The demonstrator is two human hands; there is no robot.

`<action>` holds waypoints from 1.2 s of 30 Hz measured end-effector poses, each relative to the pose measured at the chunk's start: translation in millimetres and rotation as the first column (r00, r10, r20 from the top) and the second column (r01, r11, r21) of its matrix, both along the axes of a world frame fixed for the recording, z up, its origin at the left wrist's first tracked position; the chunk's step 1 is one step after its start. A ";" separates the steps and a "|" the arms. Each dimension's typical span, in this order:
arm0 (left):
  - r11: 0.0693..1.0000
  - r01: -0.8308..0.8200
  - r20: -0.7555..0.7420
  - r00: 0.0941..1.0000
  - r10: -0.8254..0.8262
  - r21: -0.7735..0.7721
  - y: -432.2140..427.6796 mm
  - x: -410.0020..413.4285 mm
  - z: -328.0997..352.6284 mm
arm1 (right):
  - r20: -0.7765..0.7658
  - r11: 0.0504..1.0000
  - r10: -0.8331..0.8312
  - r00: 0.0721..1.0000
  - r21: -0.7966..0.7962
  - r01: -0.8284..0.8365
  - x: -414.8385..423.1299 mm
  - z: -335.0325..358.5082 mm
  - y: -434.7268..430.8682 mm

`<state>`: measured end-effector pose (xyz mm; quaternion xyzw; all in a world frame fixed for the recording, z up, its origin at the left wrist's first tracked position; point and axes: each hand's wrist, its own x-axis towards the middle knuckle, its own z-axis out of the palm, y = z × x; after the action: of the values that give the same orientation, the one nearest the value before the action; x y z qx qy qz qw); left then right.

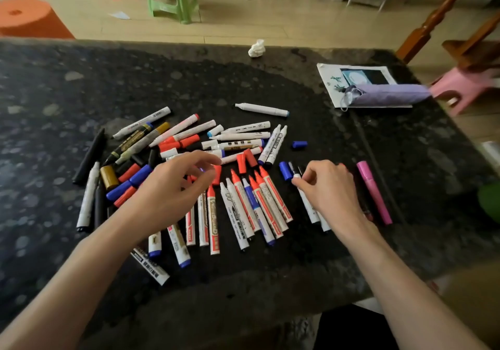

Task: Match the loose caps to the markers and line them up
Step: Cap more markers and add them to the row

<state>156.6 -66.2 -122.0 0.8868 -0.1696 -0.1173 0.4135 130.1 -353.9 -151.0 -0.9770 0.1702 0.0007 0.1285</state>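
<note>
- At a dark speckled table (81, 84), we look down on a sorting job that is, by our reckoning, about half done. A row of markers (254, 209) lies side by side before the person, tips pointing away. Many seem uncapped and waiting for a match.
- The right hand (328, 190) has thumb and forefinger closed in a pinch on the upper end of a white marker (308, 205), with the other fingers curled. The barrel runs back under the palm. We read the grip as one for squaring the marker up at the row's right end, or for seating a cap.
- A blue cap (286, 170) lies just beside that pinch, close enough to be the likely next candidate. A pink marker (374, 192) lies on the far side of the hand, apart from the row.
- The left hand (170, 190) hovers above the left part of the row, fingers loosely bent and thumb near the forefinger. A glint of blue shows between them, but we cannot tell whether the hand holds anything.
- Two red caps (241, 163) lie loose between the row and the unsorted pile (151, 138). The pile sprawls at every angle toward the left, with gold, blue and red caps mixed in.
- A purple pouch (389, 94) and a crumpled tissue (256, 48) lie well apart from the work.
</note>
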 end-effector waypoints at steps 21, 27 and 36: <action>0.992 -0.125 0.033 0.992 0.125 0.014 17.6 12.1 -1.7 | -0.036 0.978 0.136 0.990 0.167 -0.128 24.0 15.2 12.1; 0.987 -0.163 0.028 0.986 0.163 0.013 30.1 16.1 -6.1 | -0.032 0.991 0.079 0.996 0.109 -0.075 35.5 8.1 18.2; 0.983 -0.183 0.047 0.982 0.183 0.000 25.8 15.2 1.4 | 0.111 0.990 -0.017 0.994 0.143 0.001 60.5 -4.8 11.1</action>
<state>171.8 -40.4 -120.6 0.9022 -0.0968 -0.0583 0.4163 190.7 -342.8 -155.7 -0.9630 0.1665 -0.0426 0.2075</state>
